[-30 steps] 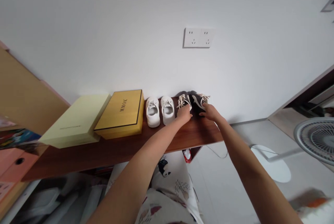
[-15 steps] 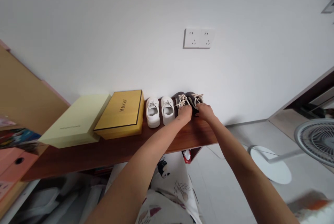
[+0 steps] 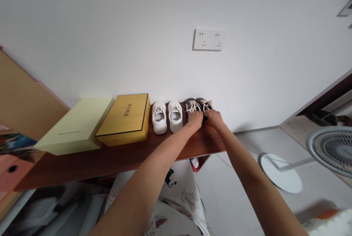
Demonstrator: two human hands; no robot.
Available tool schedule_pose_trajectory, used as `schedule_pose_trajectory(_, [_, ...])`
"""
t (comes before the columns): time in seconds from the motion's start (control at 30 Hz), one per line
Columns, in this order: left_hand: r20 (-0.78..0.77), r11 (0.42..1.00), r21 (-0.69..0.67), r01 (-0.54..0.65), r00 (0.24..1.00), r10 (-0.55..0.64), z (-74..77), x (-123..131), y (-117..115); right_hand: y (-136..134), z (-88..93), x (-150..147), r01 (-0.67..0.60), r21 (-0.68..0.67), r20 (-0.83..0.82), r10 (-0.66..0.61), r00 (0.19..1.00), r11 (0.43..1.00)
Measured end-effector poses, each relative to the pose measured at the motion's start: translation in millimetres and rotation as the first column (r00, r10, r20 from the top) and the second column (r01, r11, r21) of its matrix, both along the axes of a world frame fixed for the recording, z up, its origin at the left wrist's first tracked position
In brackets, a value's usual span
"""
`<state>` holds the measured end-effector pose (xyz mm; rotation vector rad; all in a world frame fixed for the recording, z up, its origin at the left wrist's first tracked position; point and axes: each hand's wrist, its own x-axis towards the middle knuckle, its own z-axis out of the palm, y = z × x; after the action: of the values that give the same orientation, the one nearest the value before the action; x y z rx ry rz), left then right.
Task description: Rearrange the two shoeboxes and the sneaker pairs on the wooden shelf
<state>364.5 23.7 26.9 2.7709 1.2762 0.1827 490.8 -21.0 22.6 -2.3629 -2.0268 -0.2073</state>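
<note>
Both hands reach forward to a pair of dark shoes with cream laces. The pair stands on a brown wooden shelf, toes close against the white wall beyond the fingers. The left hand lies over the heel of one shoe and the right hand over the heel of the other, the two hands nearly touching. The fingers of each are bent down onto the shoe, but it cannot be told whether they clasp it or only press on it. Just left of the left hand stands a pair of white shoes, also toes to the wall, with only a thin gap to the dark pair. Further left a gold box lies just beside the white shoes, and a pale yellow box lies against its far side. Under the wrists, between the heels and the shelf's front edge, runs a bare strip of wood that widens to the left in front of the boxes. To the right of the right hand little shelf is left before its end edge. Past that edge lies open pale floor, with the round base and grille of a fan well apart. Above the hands a double socket sits on the wall.
</note>
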Motion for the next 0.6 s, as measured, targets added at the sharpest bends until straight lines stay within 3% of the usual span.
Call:
schedule_pose_trajectory(0.17, [0.028,0.998,0.042,0.048,0.998,-0.049,3.4,-11,-6,-6,2.8,-6,0.021,0.047,-0.010,-0.020,1.000,0.999])
schedule_pose_trajectory(0.33, [0.111,0.981,0.167,0.102,0.986,-0.121,23.0,-35,-25,-16,26.1,-21,0.036,0.129,-0.026,-0.033,0.999,0.991])
schedule_pose_trajectory(0.47, [0.182,0.969,0.210,0.130,0.969,-0.170,50.4,-76,-49,-30,54.1,-46,-0.034,0.231,-0.085,0.055,0.995,0.972])
schedule_pose_trajectory(0.6, [0.240,0.975,0.178,0.131,0.955,-0.172,71.9,-138,-79,-48,71.2,-87,-0.169,0.391,-0.258,0.283,0.924,0.905])
